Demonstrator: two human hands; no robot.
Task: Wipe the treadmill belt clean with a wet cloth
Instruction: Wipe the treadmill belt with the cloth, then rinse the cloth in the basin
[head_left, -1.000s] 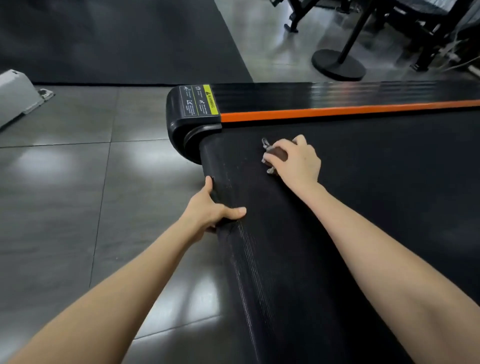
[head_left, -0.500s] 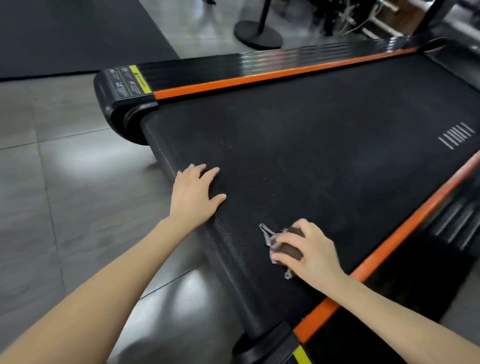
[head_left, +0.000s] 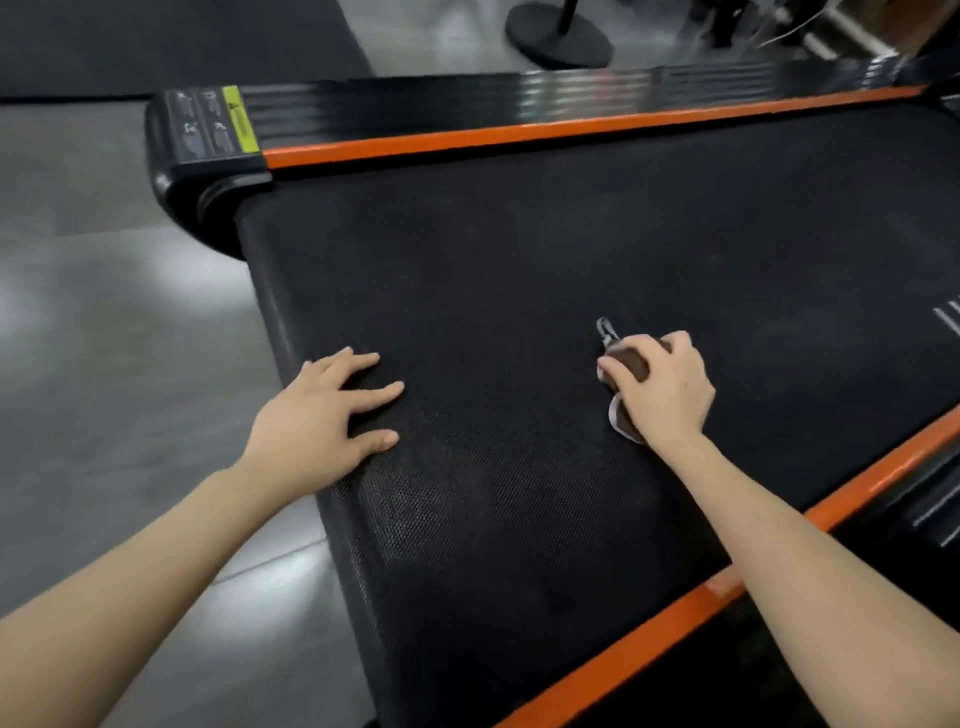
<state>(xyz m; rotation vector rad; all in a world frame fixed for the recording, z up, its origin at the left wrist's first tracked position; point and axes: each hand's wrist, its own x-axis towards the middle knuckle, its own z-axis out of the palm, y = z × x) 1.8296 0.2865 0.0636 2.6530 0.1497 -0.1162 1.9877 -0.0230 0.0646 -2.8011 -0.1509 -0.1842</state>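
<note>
Right hand (head_left: 660, 387) gripped cloth (head_left: 629, 364) on belt (head_left: 519, 260).
Left hand (head_left: 322, 410) lay flat, open, to its left; belt stretched away rightward.

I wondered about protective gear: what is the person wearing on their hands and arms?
Nothing visible. The left hand and right hand are bare: no gloves, rings, watch or bands. No sleeve shows anywhere up to the picture's edge.
</note>
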